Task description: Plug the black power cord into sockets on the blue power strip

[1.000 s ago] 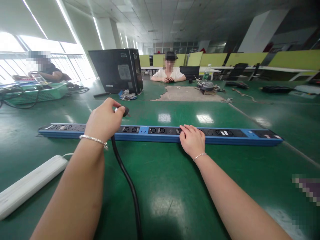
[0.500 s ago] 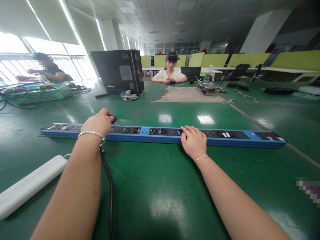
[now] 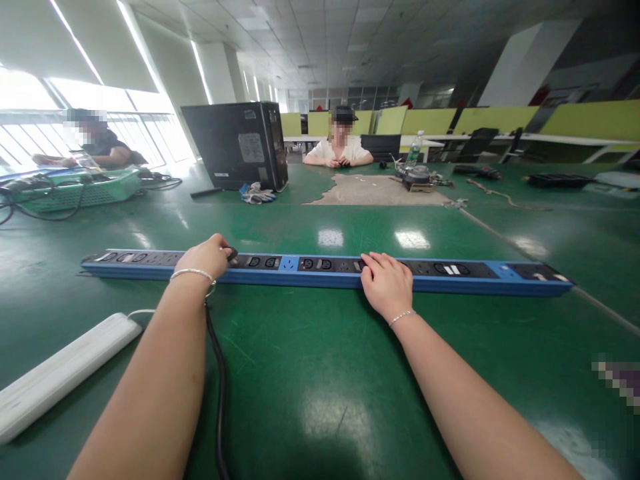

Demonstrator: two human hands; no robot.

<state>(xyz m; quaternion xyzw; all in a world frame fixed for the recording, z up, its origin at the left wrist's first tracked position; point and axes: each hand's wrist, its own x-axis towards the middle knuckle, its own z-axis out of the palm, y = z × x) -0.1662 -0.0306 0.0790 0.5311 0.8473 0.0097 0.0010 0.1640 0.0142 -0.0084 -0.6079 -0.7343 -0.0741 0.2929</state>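
A long blue power strip (image 3: 330,277) with black socket panels lies crosswise on the green surface, sockets facing up. Above its left part, my left hand (image 3: 206,257) is closed on a black plug (image 3: 232,254), held at the socket face; I cannot tell if its end is inside a socket. From beneath that hand a thick black cord (image 3: 220,393) hangs towards me. My right hand (image 3: 387,283) grips the strip right of its middle, fingers over the top and thumb at the near side.
A white extension strip (image 3: 65,377) lies at the left. Further back are a black computer case (image 3: 235,143), gloves (image 3: 257,193), a green basket (image 3: 85,190) with cables and a plastic bottle (image 3: 416,148). Two other people sit beyond, one at the left and one opposite.
My left hand has shifted a little right and down with the plug, closer to the strip's sockets. My right hand and the power strip have stayed in place.
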